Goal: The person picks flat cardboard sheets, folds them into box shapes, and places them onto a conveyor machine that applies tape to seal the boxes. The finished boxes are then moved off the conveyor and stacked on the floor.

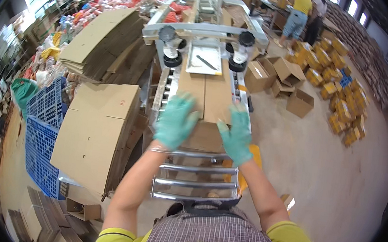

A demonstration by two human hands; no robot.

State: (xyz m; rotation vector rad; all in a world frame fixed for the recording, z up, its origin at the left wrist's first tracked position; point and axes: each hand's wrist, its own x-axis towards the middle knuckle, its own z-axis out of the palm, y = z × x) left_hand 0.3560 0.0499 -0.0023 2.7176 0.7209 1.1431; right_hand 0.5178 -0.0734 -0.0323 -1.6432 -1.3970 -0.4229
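A closed brown cardboard box lies on a roller conveyor, its far end under the head of a white carton-sealing machine. A seam runs along the middle of its top, between the two flaps. My left hand, in a green glove, is over the box's near left edge with fingers stretched out. At the near right edge is my right hand, gloved alike, fingers extended and thumb toward the box. Both are slightly blurred, so firm contact is hard to judge. Beyond them, a shallow white tray carries a slim black tool.
Flat cardboard stacks stand close on the left, beside blue plastic pallets. Open empty boxes sit on the floor at right, before a pile of yellow-taped cartons. A person in a yellow shirt stands far right.
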